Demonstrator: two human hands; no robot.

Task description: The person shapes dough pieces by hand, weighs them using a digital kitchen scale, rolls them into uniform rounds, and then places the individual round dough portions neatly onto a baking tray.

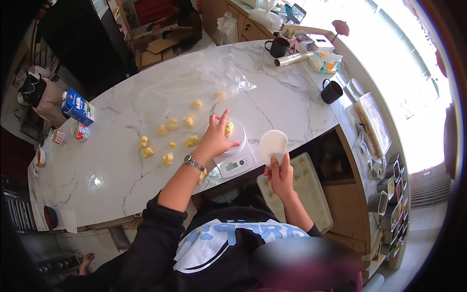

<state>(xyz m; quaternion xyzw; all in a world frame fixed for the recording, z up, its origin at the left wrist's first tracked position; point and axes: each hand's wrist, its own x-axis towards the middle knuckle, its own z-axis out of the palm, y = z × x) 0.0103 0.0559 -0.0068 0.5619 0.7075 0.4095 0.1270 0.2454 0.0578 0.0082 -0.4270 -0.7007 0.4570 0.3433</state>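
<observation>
A white kitchen scale point(236, 166) with a small display stands near the counter's edge in front of me. On its round, pale top rests a yellow dough piece point(228, 128). My left hand point(212, 139), a metal watch on its wrist, reaches over the scale with fingers and thumb spread around the dough; whether a finger touches it I cannot tell. To the right, my right hand point(281, 176) grips the lower end of a white, rounded dough scraper point(273, 144), held up beside the scale. Several dough lumps point(188, 120) lie on the marble counter left of the scale, and a larger piece point(192, 141) sits nearest my left hand.
Clear plastic sheeting point(194, 73) covers the far counter. A milk carton point(78, 106) and cans point(80, 131) stand left; dark mugs point(332, 91), a film roll point(294, 59) and a lidded container point(372, 121) are right. Below the counter sits a tray point(316, 204). Another person point(187, 24) is beyond.
</observation>
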